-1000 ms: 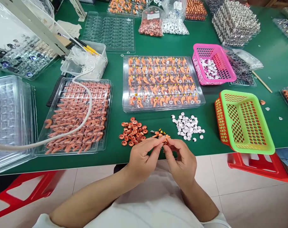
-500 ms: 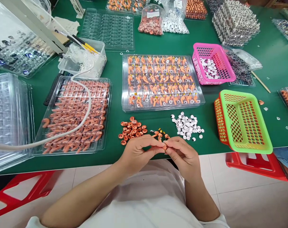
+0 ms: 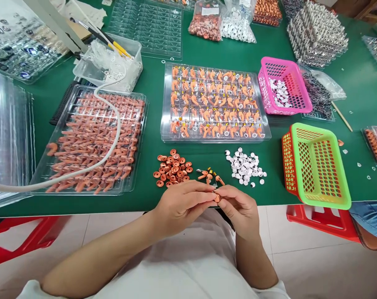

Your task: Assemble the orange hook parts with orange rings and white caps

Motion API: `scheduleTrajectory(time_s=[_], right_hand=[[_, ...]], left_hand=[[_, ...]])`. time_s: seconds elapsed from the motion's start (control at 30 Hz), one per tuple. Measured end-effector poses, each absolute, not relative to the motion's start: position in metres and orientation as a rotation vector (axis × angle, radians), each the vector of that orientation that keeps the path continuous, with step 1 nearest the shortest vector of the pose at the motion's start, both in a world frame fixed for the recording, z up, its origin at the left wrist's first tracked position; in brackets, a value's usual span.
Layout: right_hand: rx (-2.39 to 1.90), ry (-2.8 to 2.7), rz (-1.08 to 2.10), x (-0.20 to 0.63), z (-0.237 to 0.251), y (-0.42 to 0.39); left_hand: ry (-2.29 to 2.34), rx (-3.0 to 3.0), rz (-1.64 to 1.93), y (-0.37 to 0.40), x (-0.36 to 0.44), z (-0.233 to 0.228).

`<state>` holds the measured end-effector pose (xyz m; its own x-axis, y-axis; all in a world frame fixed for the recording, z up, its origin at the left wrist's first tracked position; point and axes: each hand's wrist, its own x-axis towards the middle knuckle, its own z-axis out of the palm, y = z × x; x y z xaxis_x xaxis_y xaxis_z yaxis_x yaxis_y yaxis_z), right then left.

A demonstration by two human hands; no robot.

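My left hand (image 3: 182,204) and my right hand (image 3: 241,209) meet at the table's front edge, fingertips pinched together. Between them is a small copper-coloured round piece (image 3: 217,198), partly hidden by the fingers. Just beyond the fingertips lie a few curved orange parts with yellow tips (image 3: 209,177). To their left is a pile of copper-coloured round caps (image 3: 175,166), beside my left hand. A heap of white discs with black spots (image 3: 245,167), like googly eyes, lies beyond my right hand.
A clear compartment tray (image 3: 165,133) of orange parts stands at the centre. Another tray (image 3: 42,174), full of reddish parts, is at left, crossed by a white hose (image 3: 118,124). To the right are a pink basket (image 3: 307,101) and a green basket (image 3: 346,178).
The view has shifted and turned slightly. Both hands stay together, and the copper-coloured piece between the fingertips shows a little more now.
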<state>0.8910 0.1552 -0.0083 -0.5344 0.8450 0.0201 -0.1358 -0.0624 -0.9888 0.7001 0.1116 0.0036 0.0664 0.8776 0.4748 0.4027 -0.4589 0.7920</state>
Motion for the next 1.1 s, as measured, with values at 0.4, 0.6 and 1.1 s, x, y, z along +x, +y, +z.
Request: scheduleTrajectory(time_s=[0.4, 0.6, 1.1], right_hand=[[-0.768, -1.520, 1.618, 0.8900, -0.0139, 0.1556], [-0.784, -1.578, 1.575, 0.8913, -0.0152, 0.1564], [-0.727, -1.650, 1.500, 0.8926, -0.0156, 0.1598]], left_hand=[[1.312, 1.930, 1.349, 0.1091, 0.6997, 0.0050], [1.324, 1.933, 1.365, 0.1084, 0.7001, 0.0042], [1.323, 1.901, 1.374, 0.1077, 0.7017, 0.0020]])
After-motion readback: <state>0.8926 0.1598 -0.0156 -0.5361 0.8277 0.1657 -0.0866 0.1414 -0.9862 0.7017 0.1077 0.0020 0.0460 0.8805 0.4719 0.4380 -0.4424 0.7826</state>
